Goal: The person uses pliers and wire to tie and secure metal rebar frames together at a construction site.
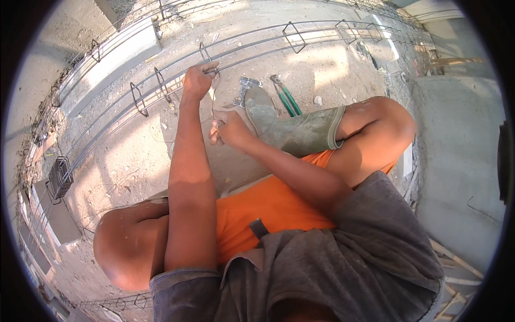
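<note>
In the head view, nearest the camera is the person's grey shirt [343,257], with orange shorts [268,206] beyond it and both knees bent outward. The left arm stretches nearly straight away from the body, the left hand [197,83] up at the steel cage [244,49]; its thumb and index finger point along the bars, and whether they clamp a bar or the wire I cannot tell. The right arm is bent, its forearm slanting inward, and the right hand [233,131] sits lower, its fingers curled together on a thin wire [213,99].

Dusty ground [316,70] lies between the cage and the green boot [308,131]. Pliers with green handles [288,99] lie beside the boot's toe. A concrete wall [456,155] bounds the right side, and a pale block [115,64] stands beyond the bars on the left.

The cage curves across the upper view, its slim dark bars threaded through square rings [138,99]. The wire rises, slender and slightly bowed, between the two hands.
</note>
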`<state>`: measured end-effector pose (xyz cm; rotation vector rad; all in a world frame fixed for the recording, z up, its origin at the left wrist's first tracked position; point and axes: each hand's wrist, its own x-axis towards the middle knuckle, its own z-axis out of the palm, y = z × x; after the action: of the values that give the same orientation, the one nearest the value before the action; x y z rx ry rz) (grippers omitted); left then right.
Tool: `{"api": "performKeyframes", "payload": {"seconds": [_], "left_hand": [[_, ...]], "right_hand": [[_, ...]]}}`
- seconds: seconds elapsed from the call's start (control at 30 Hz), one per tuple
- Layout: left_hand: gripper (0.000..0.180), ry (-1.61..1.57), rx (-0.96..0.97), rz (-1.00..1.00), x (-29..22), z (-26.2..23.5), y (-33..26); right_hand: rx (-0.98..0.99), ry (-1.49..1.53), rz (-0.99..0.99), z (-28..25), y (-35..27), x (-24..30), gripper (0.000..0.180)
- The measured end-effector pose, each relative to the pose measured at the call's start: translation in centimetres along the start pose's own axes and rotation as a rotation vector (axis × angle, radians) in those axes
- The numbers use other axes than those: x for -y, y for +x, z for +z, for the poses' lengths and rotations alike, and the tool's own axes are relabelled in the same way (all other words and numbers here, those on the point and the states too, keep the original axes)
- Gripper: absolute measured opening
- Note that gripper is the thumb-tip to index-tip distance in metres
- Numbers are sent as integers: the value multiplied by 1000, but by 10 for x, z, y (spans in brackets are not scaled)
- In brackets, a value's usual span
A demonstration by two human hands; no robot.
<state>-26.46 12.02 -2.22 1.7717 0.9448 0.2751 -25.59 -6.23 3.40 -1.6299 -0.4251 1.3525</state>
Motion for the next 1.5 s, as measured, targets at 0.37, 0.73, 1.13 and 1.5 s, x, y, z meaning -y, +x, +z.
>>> {"api": "performKeyframes", "payload": {"seconds": [0.37, 0.73, 1.13, 1.5], "left_hand": [[38, 2, 13, 89, -12, 8, 0], [41, 140, -44, 97, -26, 6, -12], [39, 182, -103, 157, -19, 15, -5], [36, 294, -116, 191, -7, 9, -11]], "right_hand": [[-454, -1249, 686, -237, 59, -30, 48], [-322, -1425, 589, -236, 78, -53, 45], [-678, -1002, 245, -230, 75, -38, 43], [-178, -718, -4, -167, -4, 57, 13]]}}
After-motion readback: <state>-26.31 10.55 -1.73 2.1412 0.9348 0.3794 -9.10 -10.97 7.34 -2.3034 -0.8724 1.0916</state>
